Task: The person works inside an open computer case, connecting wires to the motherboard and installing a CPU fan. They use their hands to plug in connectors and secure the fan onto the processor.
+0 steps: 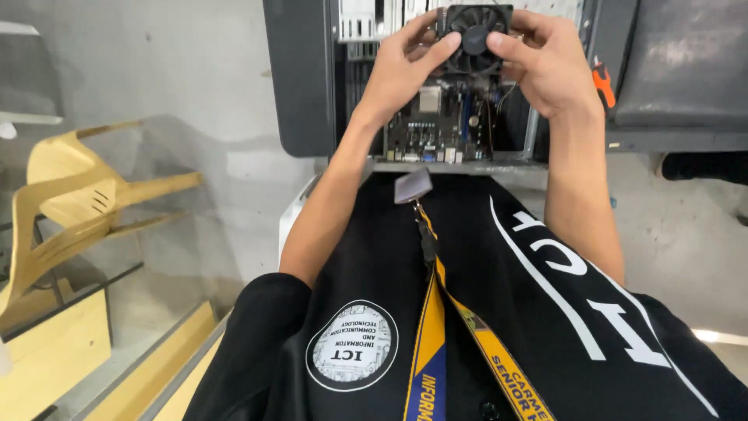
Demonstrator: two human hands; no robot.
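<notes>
A small black cooling fan (474, 35) with a round hub is held up over an open computer case (300, 86). My left hand (405, 66) grips the fan's left side, thumb laid across its front. My right hand (545, 66) grips the right side, thumb near the hub. Under the fan the dark motherboard (436, 125) shows inside the case, with slots and connectors. Thin wires run down from the fan toward the board.
An orange-handled tool (602, 84) lies right of the case on a dark surface (686, 70). Stacked yellow plastic chairs (70, 203) stand at the left behind glass. A lanyard with a badge (413, 187) hangs over my black shirt. Grey concrete floor (686, 234) lies below.
</notes>
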